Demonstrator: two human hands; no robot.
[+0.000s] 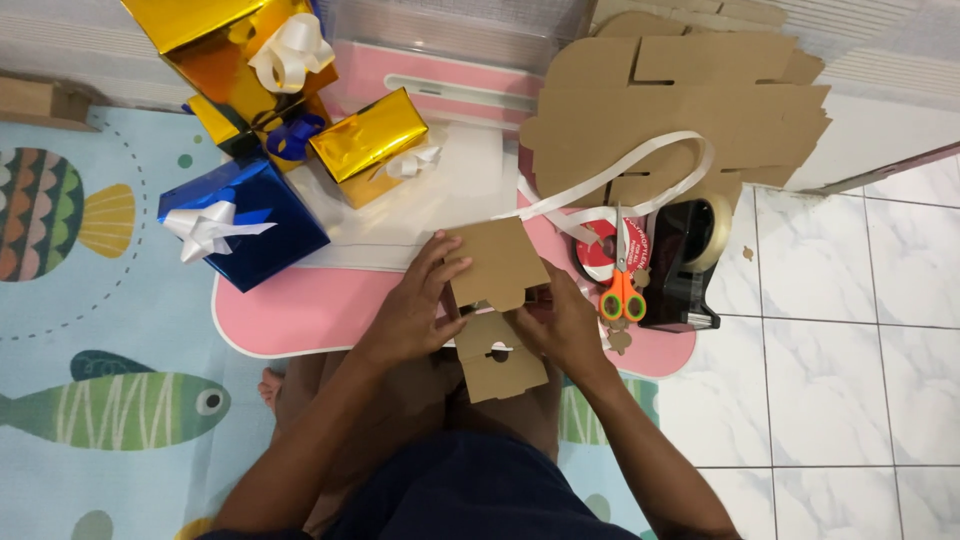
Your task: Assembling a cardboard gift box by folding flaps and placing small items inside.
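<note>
3 gift-wrapped boxes are sitting at the upper left: a large gold box with a white bow, a small gold box with a white bow, and a blue box with a white bow. A round red label is showing on a ribbon spool, right of centre.

Both hands grip a folded cardboard box over a pink table.

Home floor setup: fish-print play mat, white floor tiles, low pink worktop, wrapped gift boxes.
</note>
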